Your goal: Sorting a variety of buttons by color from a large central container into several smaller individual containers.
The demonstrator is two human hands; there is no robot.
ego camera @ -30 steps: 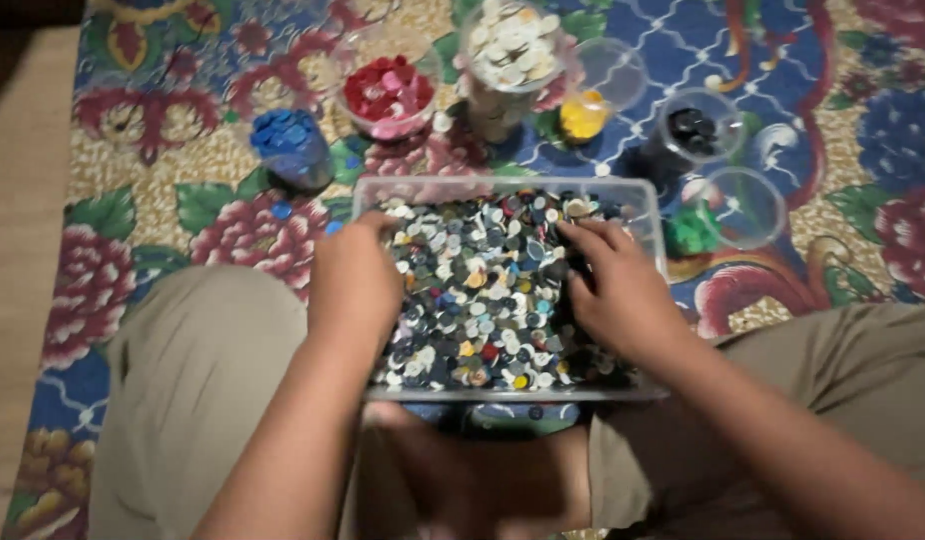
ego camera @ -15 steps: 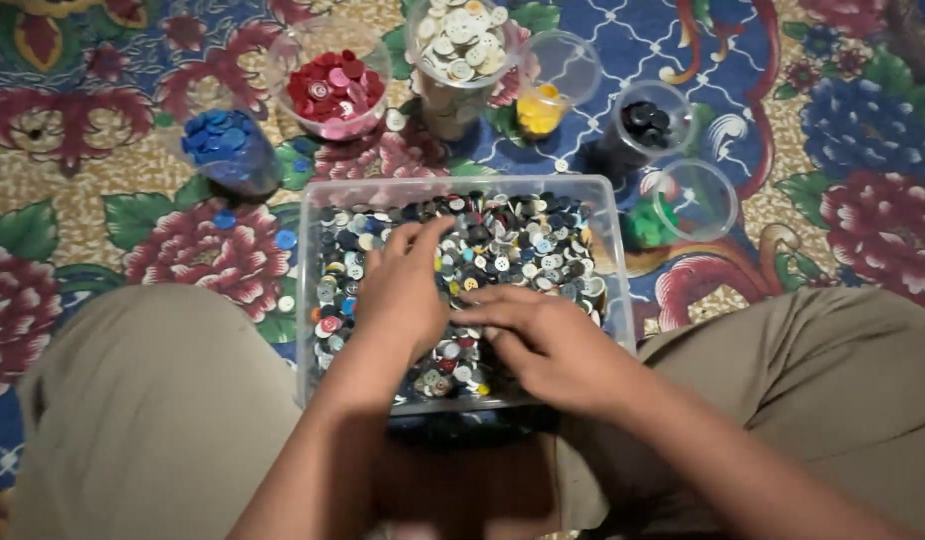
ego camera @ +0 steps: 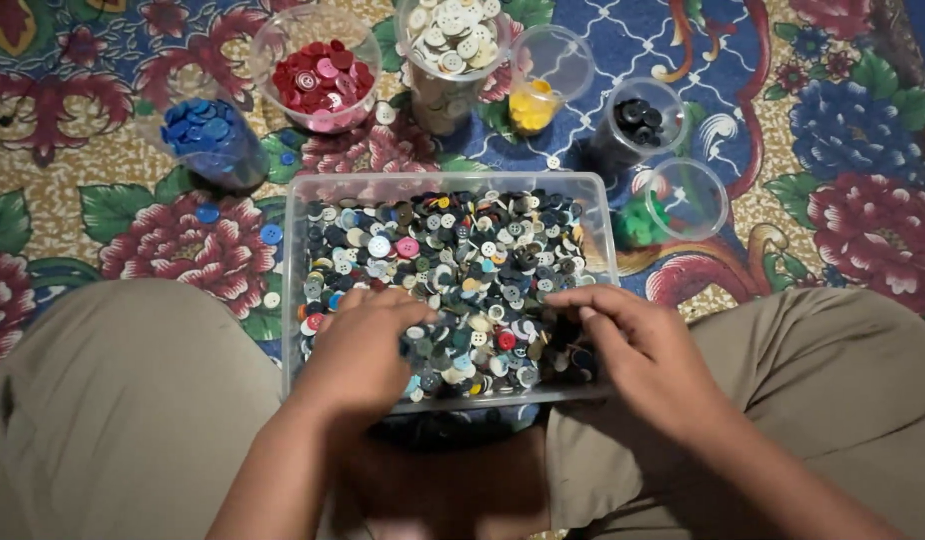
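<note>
No pkgs, labels, signs or screens in view (just plain unmarked containers, nothing printed).

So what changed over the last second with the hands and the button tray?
Both hands drew back from the tray's far half to its near edge: the left hand now rests palm-down near-left, the right hand near-right, fingertips in the buttons. Neither visibly closed a grip on anything. Tray and sorted cups stayed put.

Mixed-colour buttons [ego camera: 453,270], red-flowered blue-and-gold floral rug [ego camera: 833,130], khaki trousers [ego camera: 113,410].
</note>
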